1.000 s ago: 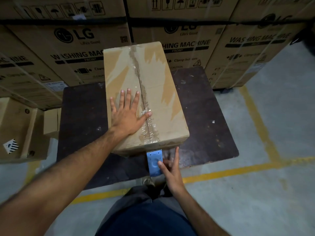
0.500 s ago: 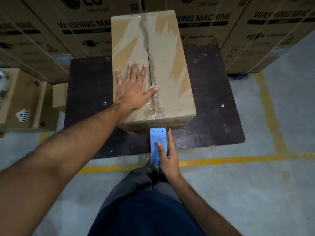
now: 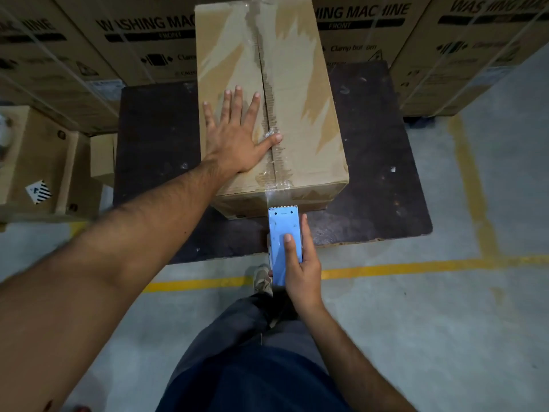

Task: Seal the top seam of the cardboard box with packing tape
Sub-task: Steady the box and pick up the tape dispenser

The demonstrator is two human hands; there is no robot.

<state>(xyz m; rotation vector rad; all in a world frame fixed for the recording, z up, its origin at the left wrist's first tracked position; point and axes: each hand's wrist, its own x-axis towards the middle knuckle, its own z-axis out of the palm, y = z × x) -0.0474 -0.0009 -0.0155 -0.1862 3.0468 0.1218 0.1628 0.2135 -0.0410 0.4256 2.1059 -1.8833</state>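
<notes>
A brown cardboard box (image 3: 300,84) stands lengthwise on a dark board, its top seam (image 3: 263,69) running away from me with old tape residue along it. Clear packing tape (image 3: 277,162) covers the near end of the seam and runs over the front edge. My left hand (image 3: 234,135) lies flat on the left flap, fingers spread, thumb pressing on the tape at the seam. My right hand (image 3: 300,263) grips a blue tape dispenser (image 3: 283,233) just below the box's front face, its toothed edge pointing at the box, with a strip of tape stretched up to the box edge.
The dark board (image 3: 154,138) rests on a grey concrete floor with yellow lines (image 3: 386,267). Large washing machine cartons (image 3: 475,49) are stacked close behind the box. Smaller cardboard boxes (image 3: 38,156) sit to the left. My legs and a shoe (image 3: 263,281) are below the dispenser.
My right hand has closed around the blue dispenser and drawn it a little away from the box front. My left hand stays flat on the box. The camera has tilted down.
</notes>
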